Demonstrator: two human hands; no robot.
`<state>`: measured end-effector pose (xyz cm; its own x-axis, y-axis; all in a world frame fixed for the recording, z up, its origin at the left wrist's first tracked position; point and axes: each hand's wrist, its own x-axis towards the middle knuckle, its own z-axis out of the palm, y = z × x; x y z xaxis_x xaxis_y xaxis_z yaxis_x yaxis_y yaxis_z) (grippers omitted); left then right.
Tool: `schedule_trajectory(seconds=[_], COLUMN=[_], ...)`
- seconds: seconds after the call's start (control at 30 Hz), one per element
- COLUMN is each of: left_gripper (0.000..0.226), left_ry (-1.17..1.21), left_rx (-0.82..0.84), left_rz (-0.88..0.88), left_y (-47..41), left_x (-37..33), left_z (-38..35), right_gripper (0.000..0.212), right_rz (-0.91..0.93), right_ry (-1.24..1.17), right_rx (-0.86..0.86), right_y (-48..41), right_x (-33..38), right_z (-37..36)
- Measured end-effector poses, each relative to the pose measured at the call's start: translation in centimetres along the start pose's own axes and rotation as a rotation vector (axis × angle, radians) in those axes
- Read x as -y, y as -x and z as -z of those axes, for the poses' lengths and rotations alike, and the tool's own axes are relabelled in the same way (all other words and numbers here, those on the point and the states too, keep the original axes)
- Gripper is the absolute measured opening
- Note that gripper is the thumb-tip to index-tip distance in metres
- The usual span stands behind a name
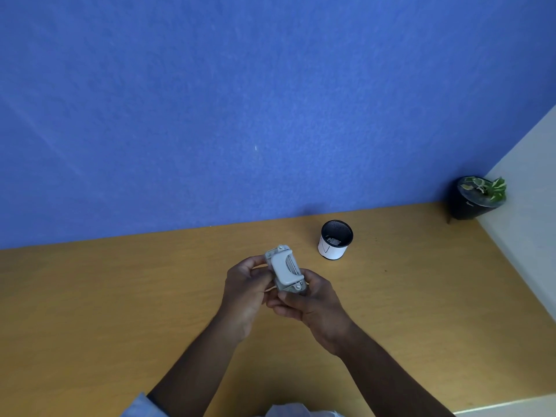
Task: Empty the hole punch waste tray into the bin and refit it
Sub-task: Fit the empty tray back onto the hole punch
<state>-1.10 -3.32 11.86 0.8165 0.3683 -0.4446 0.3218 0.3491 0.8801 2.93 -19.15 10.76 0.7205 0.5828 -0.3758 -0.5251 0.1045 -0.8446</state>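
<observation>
I hold a small grey hole punch (pixel 284 269) above the wooden desk (pixel 120 296), its pale handle facing up. My left hand (pixel 245 291) grips its left side. My right hand (pixel 310 302) cups it from below and from the right. Its underside, where the waste tray sits, is hidden by my fingers. The bin (pixel 335 239) is a small round cup, white outside and black mesh inside. It stands upright on the desk to the right of and beyond the punch, with paper bits at its bottom.
A blue partition (pixel 240 100) rises along the desk's back edge. A black pot with a green and white plant (pixel 477 197) stands in the far right corner beside a white wall (pixel 529 206).
</observation>
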Motion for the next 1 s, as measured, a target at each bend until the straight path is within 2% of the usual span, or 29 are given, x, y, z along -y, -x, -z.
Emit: schedule_trajectory(seconds=[0.23,0.3,0.43,0.53,0.63,0.9,1.0], left_gripper=[0.03,0.03,0.03,0.029,0.032,0.029,0.036], left_ry=[0.014,0.001,-0.02,-0.039,-0.04,-0.035,-0.203], left_rx=[-0.032,-0.04,-0.058,-0.067,-0.07,0.038,0.052], left_rz=[-0.003,0.002,0.025,0.048,0.071,0.1,0.09], left_y=[-0.4,-0.7,-1.2,-1.4,-1.9,-4.1,-5.8], left_x=[0.7,1.0,1.8,2.5,3.2,5.2,5.9], left_z=[1.0,1.5,2.1,2.0,1.9,2.8,3.8], right_gripper=[0.046,0.046,0.058,0.055,0.064,0.047,0.047], right_rz=[-0.064,-0.052,0.062,0.071,0.019,-0.131,-0.167], right_ry=[0.067,0.197,0.621,0.764,0.874,0.82,0.811], right_rx=[-0.035,-0.111,-0.322,-0.329,-0.351,-0.372,-0.402], right_y=[-0.3,-0.4,-1.0,-1.5,-2.1,-4.8,-6.3], right_x=[-0.5,-0.7,-0.9,-0.9,-1.3,-2.7,-3.5], right_z=[0.4,0.4,0.6,0.3,-0.2,0.5,0.9])
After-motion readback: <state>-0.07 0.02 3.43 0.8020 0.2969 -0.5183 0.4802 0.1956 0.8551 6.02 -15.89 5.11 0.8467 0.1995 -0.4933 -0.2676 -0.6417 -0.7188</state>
